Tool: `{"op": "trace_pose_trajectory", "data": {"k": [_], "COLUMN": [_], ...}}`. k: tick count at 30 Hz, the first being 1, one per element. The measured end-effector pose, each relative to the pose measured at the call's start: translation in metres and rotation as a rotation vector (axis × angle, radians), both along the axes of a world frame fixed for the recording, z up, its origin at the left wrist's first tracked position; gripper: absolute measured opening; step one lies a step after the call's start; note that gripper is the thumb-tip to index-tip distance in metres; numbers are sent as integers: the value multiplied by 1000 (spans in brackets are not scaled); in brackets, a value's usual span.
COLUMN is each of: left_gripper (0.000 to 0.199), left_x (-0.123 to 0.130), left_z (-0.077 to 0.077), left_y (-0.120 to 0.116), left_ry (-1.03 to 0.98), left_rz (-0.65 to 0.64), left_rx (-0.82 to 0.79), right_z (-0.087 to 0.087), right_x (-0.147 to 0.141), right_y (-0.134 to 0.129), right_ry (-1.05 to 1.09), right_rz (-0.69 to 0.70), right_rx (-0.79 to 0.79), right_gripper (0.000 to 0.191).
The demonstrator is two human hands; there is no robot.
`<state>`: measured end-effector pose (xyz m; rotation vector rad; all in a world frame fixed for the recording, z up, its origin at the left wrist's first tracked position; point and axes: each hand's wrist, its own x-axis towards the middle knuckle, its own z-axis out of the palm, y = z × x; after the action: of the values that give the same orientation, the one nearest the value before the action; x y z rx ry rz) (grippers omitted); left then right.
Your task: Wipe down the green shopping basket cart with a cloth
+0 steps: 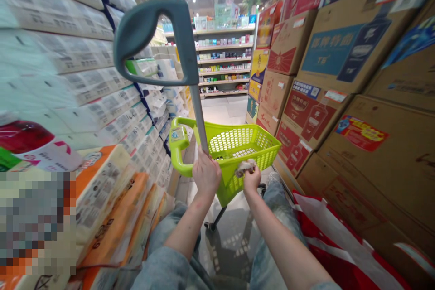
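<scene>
My left hand (206,173) is wrapped round the lower part of a grey metal pole (199,113). A dark grey loop handle (154,43) is fixed on this pole higher up. Pinched in my right hand (252,179) is a crumpled, whitish-brown cloth (245,167), held against the near side of a lime-green shopping cart (234,181). The cart's basket has a lattice of holes, and its rounded push bar (175,147) points left. Where the pole's lower end is fixed is hidden behind my left hand.
Stacked white paper packs (88,81) line the left side, with orange packs (112,226) and a red-liquid bottle (34,140) nearer. Cardboard cartons (326,63) rise on the right, above a red bag (340,240). Shelves (224,61) stand beyond the aisle.
</scene>
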<state>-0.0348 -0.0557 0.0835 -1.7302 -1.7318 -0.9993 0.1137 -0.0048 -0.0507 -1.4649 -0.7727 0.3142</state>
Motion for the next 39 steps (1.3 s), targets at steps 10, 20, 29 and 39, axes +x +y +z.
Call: {"op": "trace_pose_trajectory", "data": {"k": [10, 20, 29, 39], "left_gripper": [64, 62, 59, 59], "left_x": [5, 4, 0, -10], "left_z": [4, 6, 0, 6], "left_y": [-2, -2, 3, 4], "left_ry": [-25, -21, 12, 51], "left_rz": [-16, -17, -3, -45], "left_rx": [-39, -93, -68, -84], "right_z": [-1, -50, 7, 47], "right_x": [-23, -58, -62, -46], "right_y": [-6, -48, -39, -38], "right_ry": [-173, -371, -193, -35], "right_rz": [33, 361, 332, 360], "right_rx": [-24, -1, 16, 46], "right_gripper": [20, 33, 40, 24]}}
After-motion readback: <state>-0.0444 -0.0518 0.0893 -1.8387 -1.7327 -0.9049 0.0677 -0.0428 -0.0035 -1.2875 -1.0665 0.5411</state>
